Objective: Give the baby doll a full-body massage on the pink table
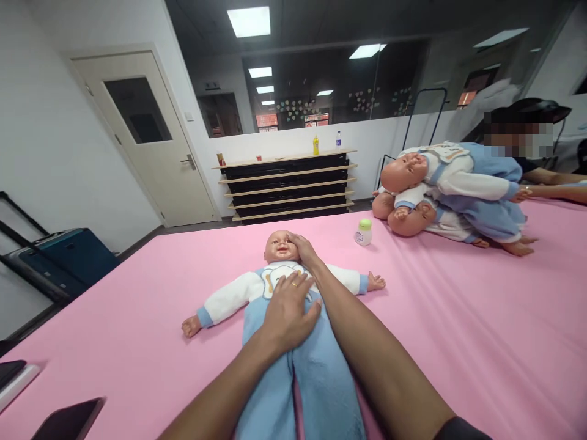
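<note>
A baby doll (pixel 281 247) in a white and light-blue outfit lies on its back on the pink-covered table (pixel 151 293), arms spread and head toward the far edge. My left hand (pixel 290 308), a ring on one finger, rests flat on the doll's chest with its fingers apart. Reaching further, my right hand (pixel 302 249) lies against the side of the doll's head and covers part of its face; its fingers are stretched out. Neither hand grips anything.
A small jar with a green lid (pixel 364 233) stands to the right. Beyond it several dolls (pixel 449 189) lie piled, with a person (pixel 523 134) behind. A dark phone (pixel 68 420) is at the near left. Shelves (pixel 288 186) stand against the far wall.
</note>
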Available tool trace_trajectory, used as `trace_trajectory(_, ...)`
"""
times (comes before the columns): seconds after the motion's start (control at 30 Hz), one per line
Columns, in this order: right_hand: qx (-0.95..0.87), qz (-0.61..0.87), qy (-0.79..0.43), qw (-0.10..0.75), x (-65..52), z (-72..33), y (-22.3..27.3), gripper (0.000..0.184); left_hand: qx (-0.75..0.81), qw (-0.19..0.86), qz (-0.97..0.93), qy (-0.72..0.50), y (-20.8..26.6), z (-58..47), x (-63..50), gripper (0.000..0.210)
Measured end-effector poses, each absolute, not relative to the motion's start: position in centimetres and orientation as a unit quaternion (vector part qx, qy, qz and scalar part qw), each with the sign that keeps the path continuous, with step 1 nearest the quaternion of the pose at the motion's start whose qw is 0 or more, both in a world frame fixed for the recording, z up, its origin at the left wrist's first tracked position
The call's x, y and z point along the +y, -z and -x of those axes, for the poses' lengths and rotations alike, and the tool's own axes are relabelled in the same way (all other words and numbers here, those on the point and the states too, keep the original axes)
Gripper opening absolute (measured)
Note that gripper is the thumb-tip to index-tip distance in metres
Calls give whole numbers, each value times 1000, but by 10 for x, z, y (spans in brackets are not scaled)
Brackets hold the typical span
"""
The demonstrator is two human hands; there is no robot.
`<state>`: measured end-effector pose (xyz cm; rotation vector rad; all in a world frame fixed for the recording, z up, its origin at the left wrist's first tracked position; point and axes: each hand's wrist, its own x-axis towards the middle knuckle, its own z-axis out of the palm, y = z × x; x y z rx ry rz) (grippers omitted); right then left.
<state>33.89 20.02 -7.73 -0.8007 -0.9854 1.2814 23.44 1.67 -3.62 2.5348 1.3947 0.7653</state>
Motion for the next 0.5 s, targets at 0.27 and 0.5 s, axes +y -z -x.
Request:
trace_trajectory(0.27,-409,348,-584,609,198,-337,76,41,547,162,-626,-532,22,-196,155,40)
trace_trajectory(0.5,-450,355,-531,624,209,-338,83,39,467,385,-565,-561,52,-200,209,32)
